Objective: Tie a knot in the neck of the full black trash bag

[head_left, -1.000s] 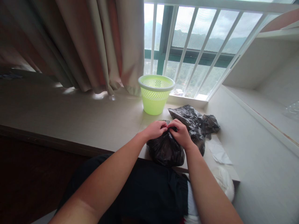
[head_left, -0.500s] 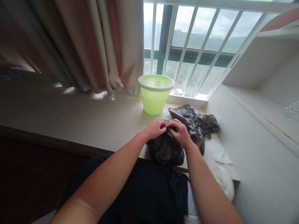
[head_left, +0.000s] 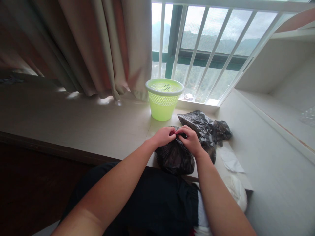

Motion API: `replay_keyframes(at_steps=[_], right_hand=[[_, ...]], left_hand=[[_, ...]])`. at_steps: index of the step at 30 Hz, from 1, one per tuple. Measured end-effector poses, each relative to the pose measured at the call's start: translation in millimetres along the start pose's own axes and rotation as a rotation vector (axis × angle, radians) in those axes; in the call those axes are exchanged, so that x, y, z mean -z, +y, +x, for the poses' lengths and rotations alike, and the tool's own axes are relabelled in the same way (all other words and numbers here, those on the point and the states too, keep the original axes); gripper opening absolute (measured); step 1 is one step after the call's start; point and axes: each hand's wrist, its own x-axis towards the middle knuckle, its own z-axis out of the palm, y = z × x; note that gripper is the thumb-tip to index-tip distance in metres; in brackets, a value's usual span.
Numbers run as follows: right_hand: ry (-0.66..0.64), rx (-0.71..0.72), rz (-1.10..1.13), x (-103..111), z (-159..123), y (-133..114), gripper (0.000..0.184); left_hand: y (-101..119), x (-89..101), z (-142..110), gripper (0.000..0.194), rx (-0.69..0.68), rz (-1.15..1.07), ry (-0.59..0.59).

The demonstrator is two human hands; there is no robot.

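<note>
A full black plastic bag [head_left: 174,159] sits at the near edge of the pale desk [head_left: 73,121]. My left hand [head_left: 163,136] and my right hand [head_left: 190,141] meet at its top, fingers pinched on the bag's gathered mouth. A second, crumpled black plastic bag [head_left: 205,129] lies just behind and to the right of my right hand. A light green perforated basket [head_left: 163,98] stands upright behind the bags, near the window.
A curtain [head_left: 98,46] hangs at the back left, and a barred window [head_left: 209,49] is behind the basket. A white scrap of paper [head_left: 231,161] lies right of the bags. A white shelf unit [head_left: 280,82] rises on the right.
</note>
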Motion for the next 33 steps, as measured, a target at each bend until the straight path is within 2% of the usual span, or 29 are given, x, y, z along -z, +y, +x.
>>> replay_keyframes(at_steps=[33], right_hand=[[-0.002,-0.019,0.01,1.0,0.0,-4.1,0.019]], left_hand=[[-1.3,-1.9,0.6,0.012,-0.003,0.016,0.011]])
